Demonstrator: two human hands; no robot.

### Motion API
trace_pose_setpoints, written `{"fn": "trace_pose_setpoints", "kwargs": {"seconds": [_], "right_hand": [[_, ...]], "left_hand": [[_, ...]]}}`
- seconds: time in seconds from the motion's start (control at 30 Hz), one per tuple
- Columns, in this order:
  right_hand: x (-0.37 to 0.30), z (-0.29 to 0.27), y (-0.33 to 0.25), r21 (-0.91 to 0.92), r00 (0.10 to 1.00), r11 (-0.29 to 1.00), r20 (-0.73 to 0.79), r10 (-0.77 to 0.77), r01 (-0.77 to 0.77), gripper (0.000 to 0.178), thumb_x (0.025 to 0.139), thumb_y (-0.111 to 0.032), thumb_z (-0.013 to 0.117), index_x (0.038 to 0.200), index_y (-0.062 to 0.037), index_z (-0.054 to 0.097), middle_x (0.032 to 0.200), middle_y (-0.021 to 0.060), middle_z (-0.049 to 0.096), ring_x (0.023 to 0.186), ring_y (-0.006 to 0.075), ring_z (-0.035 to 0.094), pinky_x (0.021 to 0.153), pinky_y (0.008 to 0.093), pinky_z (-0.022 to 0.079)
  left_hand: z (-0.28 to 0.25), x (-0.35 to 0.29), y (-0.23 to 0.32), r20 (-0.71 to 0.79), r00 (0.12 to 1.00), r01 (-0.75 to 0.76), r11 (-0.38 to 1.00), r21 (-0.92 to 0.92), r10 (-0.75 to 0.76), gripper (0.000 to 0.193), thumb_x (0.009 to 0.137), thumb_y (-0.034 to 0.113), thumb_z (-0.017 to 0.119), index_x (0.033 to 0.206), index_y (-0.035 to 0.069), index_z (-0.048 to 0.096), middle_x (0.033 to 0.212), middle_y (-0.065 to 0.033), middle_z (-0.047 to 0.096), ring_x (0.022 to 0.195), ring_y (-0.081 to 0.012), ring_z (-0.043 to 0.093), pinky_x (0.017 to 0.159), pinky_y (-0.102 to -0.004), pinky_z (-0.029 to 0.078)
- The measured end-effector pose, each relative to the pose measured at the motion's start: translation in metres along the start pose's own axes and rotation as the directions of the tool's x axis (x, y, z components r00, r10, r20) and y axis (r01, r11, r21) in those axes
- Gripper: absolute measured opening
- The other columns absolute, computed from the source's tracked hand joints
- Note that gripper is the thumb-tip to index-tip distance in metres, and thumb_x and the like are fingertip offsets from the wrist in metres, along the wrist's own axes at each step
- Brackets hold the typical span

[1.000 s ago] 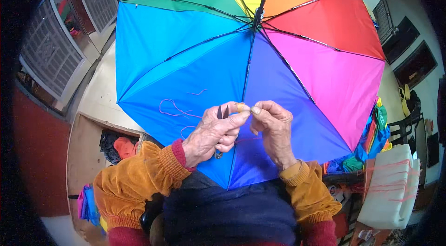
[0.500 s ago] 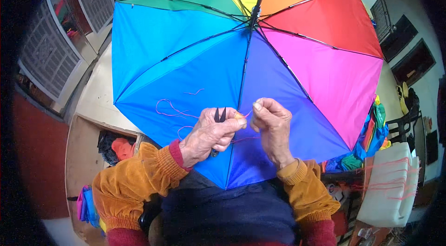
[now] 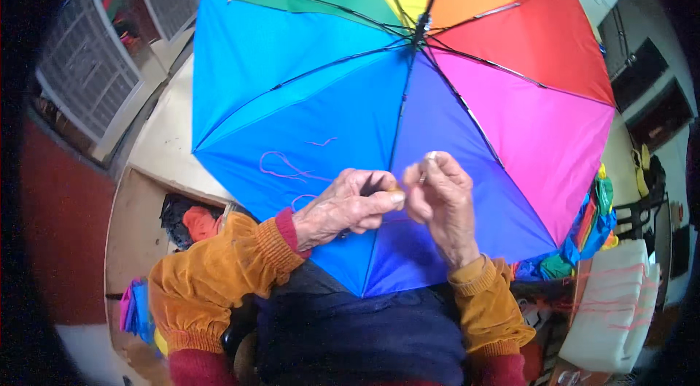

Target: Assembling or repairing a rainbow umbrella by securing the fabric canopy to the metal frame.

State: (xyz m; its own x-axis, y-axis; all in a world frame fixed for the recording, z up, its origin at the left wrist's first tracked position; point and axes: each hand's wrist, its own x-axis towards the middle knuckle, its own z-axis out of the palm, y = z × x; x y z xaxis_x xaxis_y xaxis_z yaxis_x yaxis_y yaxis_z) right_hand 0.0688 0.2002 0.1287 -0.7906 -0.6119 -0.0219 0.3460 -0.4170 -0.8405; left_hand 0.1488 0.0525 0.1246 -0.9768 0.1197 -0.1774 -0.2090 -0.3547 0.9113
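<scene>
A rainbow umbrella [image 3: 328, 109] lies spread before me, inner side up, its dark ribs and shaft showing. Over its blue and violet panels, my left hand [image 3: 343, 207] is closed around dark thread snips [image 3: 373, 185], blades partly blurred. Something yellowish sits by its thumb tip, too blurred to name. Just to the right is my right hand [image 3: 443, 200], raised with fingers pinched together; a small pale glint shows at the fingertips, but what they hold is unclear. A loop of pinkish thread [image 3: 281, 167] rests on the blue panel, left of my hands, with a short loose piece above it.
At lower left a wooden box [image 3: 138, 218] holds dark and coral cloth [image 3: 200, 224]. Folded colourful fabric [image 3: 558, 265] is heaped on the right. Beside it, a white plastic container [image 3: 612, 306] has reddish threads draped over it. Window grilles stand at far left.
The view has shifted slightly, so the umbrella sits farther right. My right hand has lifted a little and its fingers have turned upward. The left hand keeps hold of the snips.
</scene>
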Motion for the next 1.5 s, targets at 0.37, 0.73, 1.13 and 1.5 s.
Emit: {"fn": "trace_pose_setpoints", "kwargs": {"seconds": [0.37, 0.73, 1.13, 1.5], "right_hand": [[0.002, -0.086, -0.091, -0.344, 0.863, 0.895, -0.314, -0.395, 0.284, 0.002, 0.086, -0.011, 0.052, 0.086, -0.0095, 0.05, 0.062, -0.0077, 0.03, 0.048, 0.0014, 0.026, 0.041, 0.0158, 0.023], [-0.092, -0.299, -0.252, -0.724, 0.777, 0.576, -0.09, -0.624, 0.379, 0.023, 0.075, 0.005, 0.049, 0.074, -0.0103, 0.031, 0.071, -0.0044, 0.022, 0.058, 0.0058, 0.022, 0.051, 0.018, 0.026], [-0.15, -0.332, -0.312, -0.833, 0.642, 0.514, -0.282, -0.713, 0.205, 0.023, 0.073, 0.004, 0.034, 0.064, -0.0132, 0.022, 0.066, -0.0043, 0.017, 0.057, 0.006, 0.018, 0.05, 0.0184, 0.019], [-0.192, -0.412, -0.377, -0.789, 0.468, 0.566, -0.417, -0.779, 0.239, 0.019, 0.081, 0.0, 0.041, 0.064, -0.0083, 0.038, 0.063, -0.0011, 0.033, 0.057, 0.0098, 0.035, 0.059, 0.0207, 0.035]], "left_hand": [[-0.042, -0.033, 0.013, 0.07, 0.997, -0.053, 0.913, 0.404, 0.027, 0.019, 0.081, 0.022, 0.06, 0.072, 0.005, 0.057, 0.06, 0.0035, 0.051, 0.05, -0.0032, 0.041, 0.044, -0.0204, 0.033], [-0.077, -0.09, -0.011, 0.255, 0.94, -0.271, 0.04, 0.962, 0.225, 0.01, 0.07, 0.005, 0.057, 0.075, 0.004, 0.048, 0.063, -0.013, 0.054, 0.056, -0.0296, 0.056, 0.049, -0.0382, 0.042], [-0.157, -0.094, 0.004, 0.161, 0.908, -0.027, -0.329, 0.944, 0.386, 0.023, 0.063, -0.001, 0.057, 0.081, 0.006, 0.044, 0.072, -0.0115, 0.052, 0.059, -0.0305, 0.055, 0.048, -0.0395, 0.041], [-0.203, -0.095, 0.014, 0.036, 0.759, 0.119, -0.193, 0.974, 0.65, 0.011, 0.071, -0.001, 0.054, 0.079, 0.004, 0.047, 0.064, -0.0122, 0.051, 0.055, -0.0286, 0.054, 0.048, -0.0368, 0.041]]}}
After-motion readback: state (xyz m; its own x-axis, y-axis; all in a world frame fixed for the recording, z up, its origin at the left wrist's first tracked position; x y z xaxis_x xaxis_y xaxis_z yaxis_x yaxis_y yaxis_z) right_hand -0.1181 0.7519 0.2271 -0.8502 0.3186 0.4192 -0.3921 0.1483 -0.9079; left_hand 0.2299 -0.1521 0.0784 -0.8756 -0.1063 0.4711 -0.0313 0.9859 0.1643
